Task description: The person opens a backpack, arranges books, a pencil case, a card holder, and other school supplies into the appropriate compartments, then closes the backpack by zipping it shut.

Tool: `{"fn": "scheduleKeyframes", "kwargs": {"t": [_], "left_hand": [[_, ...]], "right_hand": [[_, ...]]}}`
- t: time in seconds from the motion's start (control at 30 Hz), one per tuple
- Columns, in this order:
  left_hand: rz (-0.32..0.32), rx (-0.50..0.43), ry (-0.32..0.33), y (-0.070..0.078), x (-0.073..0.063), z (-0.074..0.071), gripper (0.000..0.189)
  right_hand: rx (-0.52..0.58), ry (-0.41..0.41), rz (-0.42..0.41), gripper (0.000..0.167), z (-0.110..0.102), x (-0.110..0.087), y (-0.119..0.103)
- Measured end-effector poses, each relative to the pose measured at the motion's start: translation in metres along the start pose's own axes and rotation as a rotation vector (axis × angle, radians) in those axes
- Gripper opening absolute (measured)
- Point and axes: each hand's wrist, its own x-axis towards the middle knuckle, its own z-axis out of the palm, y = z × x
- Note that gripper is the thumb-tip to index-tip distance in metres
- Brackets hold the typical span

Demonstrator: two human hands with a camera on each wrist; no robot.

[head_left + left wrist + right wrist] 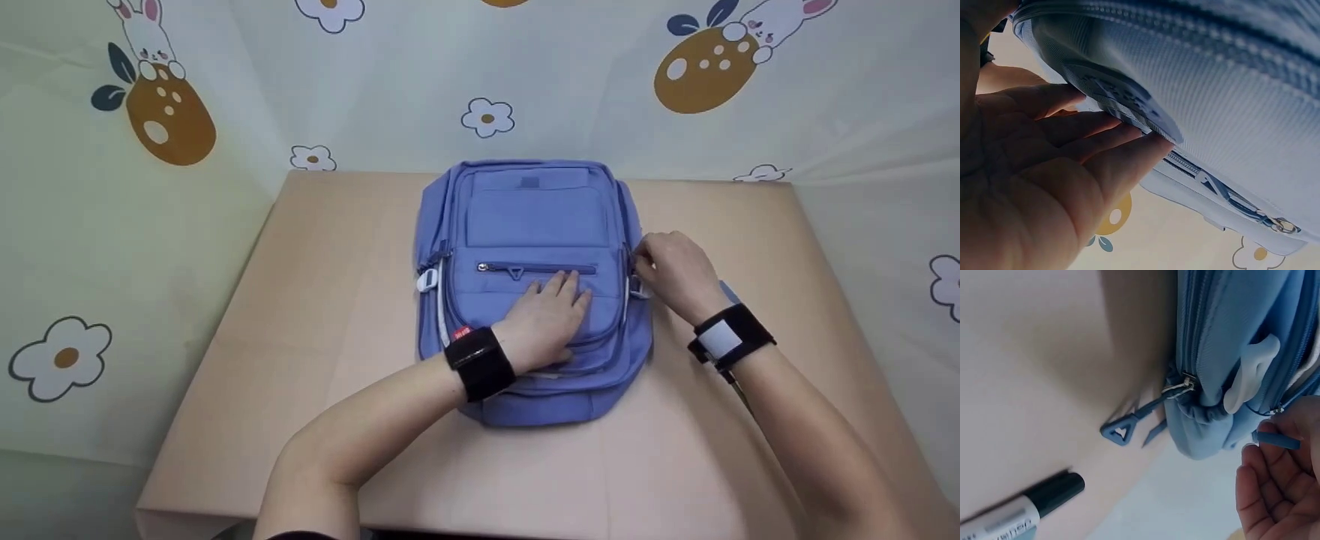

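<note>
A blue backpack (536, 217) lies front side up on the table, its top toward the back wall. My left hand (547, 319) rests with fingers spread on its front panel, just below a short pocket zipper (555, 268). At the bag's right edge, my right hand (675, 266) pinches a blue zipper pull (1278, 440) between thumb and fingers. A white plastic side clip (1252, 374) sits close to that zipper. Lower on the side, a triangular pull (1120, 430) hangs from another zipper. In the left wrist view, the fingers touch the ribbed fabric (1230, 112).
A marker pen (1044, 500) with a dark cap lies on the table beside the bag. The tan table (337, 300) is bordered by a patterned cloth wall (397, 90). A small red tag (462, 331) shows by the left wrist, and a white clip (427, 280) on the left side.
</note>
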Motion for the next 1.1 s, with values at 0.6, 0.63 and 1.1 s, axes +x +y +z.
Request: {"fn": "scheduleKeyframes", "kwargs": {"t": [0.6, 0.63, 1.1], "left_hand": [[0.014, -0.027, 0.011, -0.002, 0.000, 0.001, 0.098], [0.013, -0.033, 0.015, -0.002, 0.000, 0.001, 0.098], [0.094, 0.068, 0.043, 0.024, -0.011, 0.005, 0.060]], "right_hand": [[0.035, 0.045, -0.038, 0.007, 0.000, -0.027, -0.011], [0.046, 0.046, -0.028, 0.008, 0.001, -0.028, -0.011], [0.120, 0.076, 0.018, 0.011, 0.005, -0.031, -0.011]]}}
